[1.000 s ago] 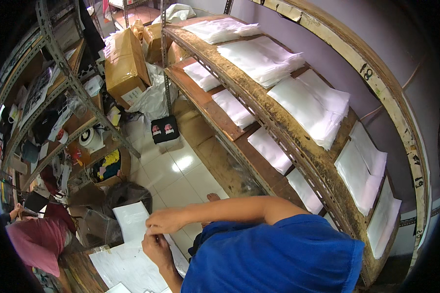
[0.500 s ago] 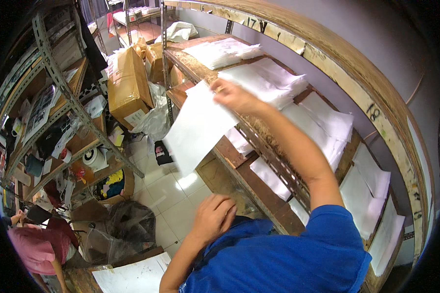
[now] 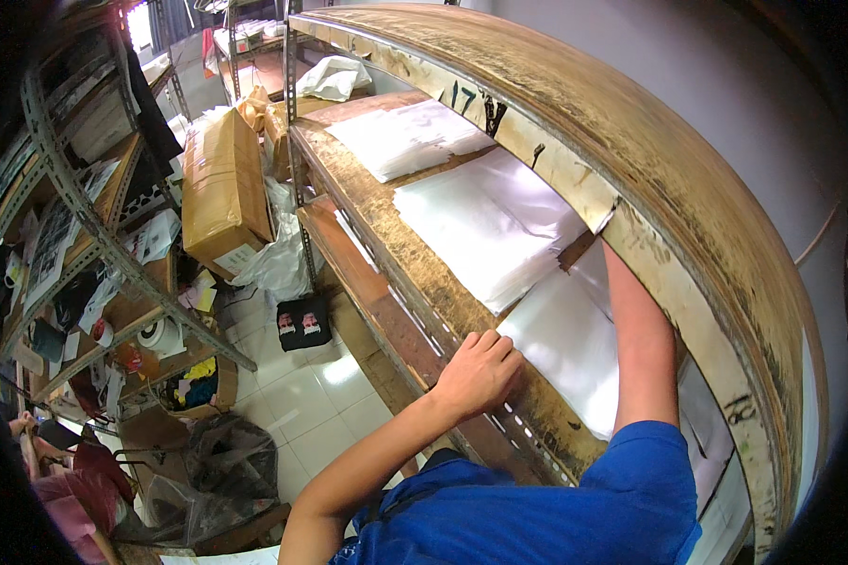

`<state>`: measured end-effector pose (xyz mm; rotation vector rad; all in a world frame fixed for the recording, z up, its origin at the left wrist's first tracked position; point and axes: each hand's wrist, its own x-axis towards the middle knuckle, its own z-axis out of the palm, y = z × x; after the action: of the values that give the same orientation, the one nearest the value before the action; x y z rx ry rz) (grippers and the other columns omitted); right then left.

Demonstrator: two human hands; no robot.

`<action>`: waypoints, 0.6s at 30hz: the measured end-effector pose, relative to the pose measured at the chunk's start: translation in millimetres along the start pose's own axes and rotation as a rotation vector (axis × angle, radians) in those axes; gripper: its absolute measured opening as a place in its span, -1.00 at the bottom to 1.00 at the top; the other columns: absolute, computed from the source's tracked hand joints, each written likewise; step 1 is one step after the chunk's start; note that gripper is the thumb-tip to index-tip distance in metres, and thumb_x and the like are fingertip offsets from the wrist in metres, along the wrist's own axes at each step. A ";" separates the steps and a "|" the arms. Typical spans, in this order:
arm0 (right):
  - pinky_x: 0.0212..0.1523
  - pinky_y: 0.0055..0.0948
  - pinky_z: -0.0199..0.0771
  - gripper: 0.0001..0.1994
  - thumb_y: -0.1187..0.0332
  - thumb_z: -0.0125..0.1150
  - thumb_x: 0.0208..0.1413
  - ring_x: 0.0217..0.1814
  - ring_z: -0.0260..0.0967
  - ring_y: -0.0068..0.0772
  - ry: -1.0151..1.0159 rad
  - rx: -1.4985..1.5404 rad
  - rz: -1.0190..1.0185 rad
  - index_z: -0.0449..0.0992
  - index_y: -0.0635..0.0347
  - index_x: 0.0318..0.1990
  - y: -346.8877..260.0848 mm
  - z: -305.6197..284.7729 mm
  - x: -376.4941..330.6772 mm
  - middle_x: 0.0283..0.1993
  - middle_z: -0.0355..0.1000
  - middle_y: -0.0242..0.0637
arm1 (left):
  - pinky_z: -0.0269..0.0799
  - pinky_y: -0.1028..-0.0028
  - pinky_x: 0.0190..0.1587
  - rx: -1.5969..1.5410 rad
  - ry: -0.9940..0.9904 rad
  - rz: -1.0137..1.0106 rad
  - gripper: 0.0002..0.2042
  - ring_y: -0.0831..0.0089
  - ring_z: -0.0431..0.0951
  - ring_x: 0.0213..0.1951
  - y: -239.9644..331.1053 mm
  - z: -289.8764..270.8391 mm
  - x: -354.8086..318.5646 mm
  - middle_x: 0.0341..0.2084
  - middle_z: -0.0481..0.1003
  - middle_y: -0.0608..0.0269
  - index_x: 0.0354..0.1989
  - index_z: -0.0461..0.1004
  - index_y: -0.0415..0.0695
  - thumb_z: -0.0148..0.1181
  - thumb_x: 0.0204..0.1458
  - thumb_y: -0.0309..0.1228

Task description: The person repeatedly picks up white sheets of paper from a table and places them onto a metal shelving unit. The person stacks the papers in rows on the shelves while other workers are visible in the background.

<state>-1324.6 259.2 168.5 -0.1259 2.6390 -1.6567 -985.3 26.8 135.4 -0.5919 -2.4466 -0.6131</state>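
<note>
My left hand is closed over the front edge of the middle shelf, knuckles up and fingers bent together. Above that shelf, my right forearm reaches in under the upper board, which hides my right hand and whatever it may hold. Closest to that arm is a stack of white sheets. Beside it lies another white stack, its edges uneven. Farther off along the same shelf sits a third stack of white paper.
A tall taped cardboard box stands beyond the shelf's far end, beside crumpled clear plastic. On the tiled floor lies a folded black cloth. A cluttered metal rack fills the left side. At the lower left is a person in pink.
My right hand, which held a white sheet over the aisle, has gone in under the upper board; that sheet is no longer seen outside. My left hand has moved onto the shelf edge.
</note>
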 end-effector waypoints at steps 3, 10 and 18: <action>-0.29 -0.40 0.25 -0.75 0.27 0.09 0.15 -0.29 0.20 -0.32 0.032 -0.077 0.059 0.41 0.19 -0.09 34.4 -21.4 5.1 -0.26 0.32 -0.22 | 0.22 0.36 -0.24 0.026 -0.036 -0.006 -0.89 0.31 0.33 -0.29 -2.4 7.8 14.1 -0.44 0.33 0.25 -0.42 0.40 -0.09 0.14 -0.05 -0.36; -0.12 -0.24 0.26 -0.68 0.23 0.03 0.17 -0.12 0.24 -0.07 0.012 -0.389 -0.110 0.41 0.27 -0.04 28.2 -2.2 51.3 -0.14 0.35 -0.03 | 0.22 0.36 -0.22 0.052 -0.044 -0.036 -0.86 0.31 0.33 -0.25 -16.6 19.5 23.7 -0.41 0.34 0.24 -0.39 0.40 -0.11 0.13 -0.09 -0.34; 0.07 -0.06 0.27 -0.59 0.18 -0.04 0.19 0.06 0.30 0.20 -0.192 -0.921 -0.659 0.40 0.36 0.00 -9.8 8.7 158.8 -0.01 0.38 0.18 | 0.25 0.24 -0.26 -0.122 0.228 -0.038 -0.83 0.20 0.36 -0.27 -12.7 31.4 -8.9 -0.43 0.34 0.14 -0.51 0.37 -0.12 0.14 -0.16 -0.30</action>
<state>-1481.8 234.3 177.3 -1.1767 3.1096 -0.2596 -997.6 31.0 102.9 -0.4938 -2.2229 -0.8043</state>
